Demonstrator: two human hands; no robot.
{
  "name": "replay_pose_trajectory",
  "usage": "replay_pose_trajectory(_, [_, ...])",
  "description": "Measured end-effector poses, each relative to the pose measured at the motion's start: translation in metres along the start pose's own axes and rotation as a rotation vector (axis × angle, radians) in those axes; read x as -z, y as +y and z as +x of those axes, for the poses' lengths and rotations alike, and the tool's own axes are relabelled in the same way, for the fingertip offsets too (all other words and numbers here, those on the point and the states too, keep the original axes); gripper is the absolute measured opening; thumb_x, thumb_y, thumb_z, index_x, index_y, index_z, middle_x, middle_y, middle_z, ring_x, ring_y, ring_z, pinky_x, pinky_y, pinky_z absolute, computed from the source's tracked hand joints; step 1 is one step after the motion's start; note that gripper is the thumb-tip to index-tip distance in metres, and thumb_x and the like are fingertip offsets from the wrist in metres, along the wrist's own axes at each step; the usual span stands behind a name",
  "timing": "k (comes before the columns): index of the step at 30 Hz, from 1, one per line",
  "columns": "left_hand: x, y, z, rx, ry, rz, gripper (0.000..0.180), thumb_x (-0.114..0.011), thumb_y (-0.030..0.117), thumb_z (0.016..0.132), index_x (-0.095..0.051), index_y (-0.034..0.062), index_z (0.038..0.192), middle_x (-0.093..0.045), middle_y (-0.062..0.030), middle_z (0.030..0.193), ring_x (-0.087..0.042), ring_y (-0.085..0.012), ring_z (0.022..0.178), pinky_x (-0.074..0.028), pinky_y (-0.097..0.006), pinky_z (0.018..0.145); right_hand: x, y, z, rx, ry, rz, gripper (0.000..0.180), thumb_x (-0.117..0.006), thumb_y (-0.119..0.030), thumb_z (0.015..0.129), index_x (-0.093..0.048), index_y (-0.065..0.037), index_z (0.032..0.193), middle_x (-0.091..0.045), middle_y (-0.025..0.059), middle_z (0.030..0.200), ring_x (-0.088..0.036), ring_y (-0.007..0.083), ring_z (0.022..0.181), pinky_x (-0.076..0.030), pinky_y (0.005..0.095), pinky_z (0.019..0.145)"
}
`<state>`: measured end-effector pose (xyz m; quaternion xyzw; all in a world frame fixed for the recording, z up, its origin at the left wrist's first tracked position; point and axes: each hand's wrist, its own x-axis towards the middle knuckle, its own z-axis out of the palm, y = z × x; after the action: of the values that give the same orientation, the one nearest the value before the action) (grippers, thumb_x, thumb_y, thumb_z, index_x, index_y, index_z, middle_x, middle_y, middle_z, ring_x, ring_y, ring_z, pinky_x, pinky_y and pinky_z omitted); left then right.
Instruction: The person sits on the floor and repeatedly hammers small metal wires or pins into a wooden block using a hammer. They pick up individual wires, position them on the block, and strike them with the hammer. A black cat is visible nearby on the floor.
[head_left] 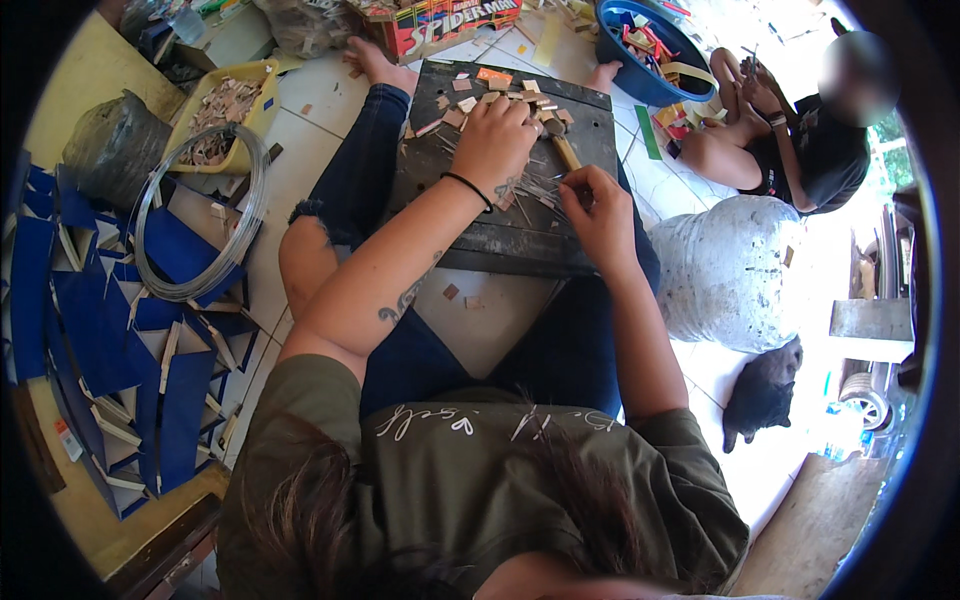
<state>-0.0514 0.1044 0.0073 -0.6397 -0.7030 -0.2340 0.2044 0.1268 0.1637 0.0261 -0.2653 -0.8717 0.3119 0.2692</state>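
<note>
In front of me a low, dark work board [425,190] stands between my legs. My left hand [493,145] reaches over its far half, fingers curled down onto a scatter of small flat wood pieces [465,104]; its fingertips are partly hidden. A hammer [566,150] with a wooden handle lies just right of that hand, its head toward the far side. The lower end of the handle meets my right hand [600,212], whose thumb and fingers are drawn together in a pinch; what they hold is too small to tell. Thin wire lengths [538,190] lie between both hands.
At left are a coil of wire [143,240], a yellow tub [265,108] of wood scraps and stacked blue panels [100,320]. A blue basin [620,75] stands far right. A wrapped bundle [725,270], a black cat [762,390] and a seated person [830,150] are at right.
</note>
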Motion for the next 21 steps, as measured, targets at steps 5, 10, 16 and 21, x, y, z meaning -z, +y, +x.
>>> replay_pose_trajectory(5, [0.001,-0.005,0.006,0.05,-0.043,-0.136,0.012,-0.066,0.01,0.072,-0.063,0.0075,0.083,-0.06,-0.0048,0.088,-0.058,-0.0247,0.09,-0.046,-0.039,0.075,-0.011,0.003,-0.003,0.037,-0.033,-0.011,0.015,-0.065,-0.008,0.079,-0.059,-0.003,0.092,-0.063,0.0126,0.082,-0.061,0.0307,0.076,-0.049,0.0369,0.07])
replay_pose_trajectory(10, [0.018,-0.007,-0.004,0.147,0.049,-0.471,0.013,-0.066,0.009,0.076,-0.063,0.0048,0.087,-0.062,-0.0078,0.084,-0.061,-0.0244,0.08,-0.049,-0.036,0.073,-0.012,-0.005,-0.009,0.215,-0.021,-0.337,0.02,-0.068,-0.015,0.077,-0.062,-0.006,0.093,-0.062,0.0095,0.087,-0.06,0.0299,0.087,-0.047,0.0397,0.079])
replay_pose_trajectory(16, [0.061,0.008,-0.066,0.381,0.12,-0.681,0.014,-0.071,0.006,0.076,-0.064,0.0044,0.089,-0.063,-0.0075,0.081,-0.061,-0.0195,0.072,-0.048,-0.031,0.068,-0.012,-0.007,-0.005,0.119,-0.124,-0.497,0.015,-0.067,-0.02,0.078,-0.065,-0.006,0.083,-0.062,0.009,0.086,-0.06,0.0293,0.088,-0.047,0.0404,0.078])
replay_pose_trajectory(21, [0.068,0.024,-0.089,0.37,0.117,-0.625,0.014,-0.072,0.006,0.075,-0.064,0.0071,0.086,-0.065,-0.0061,0.083,-0.061,-0.0215,0.079,-0.046,-0.033,0.072,-0.009,-0.008,0.01,-0.003,-0.234,-0.412,0.015,-0.064,-0.019,0.08,-0.066,-0.004,0.081,-0.065,0.0136,0.084,-0.063,0.0323,0.083,-0.049,0.0422,0.076])
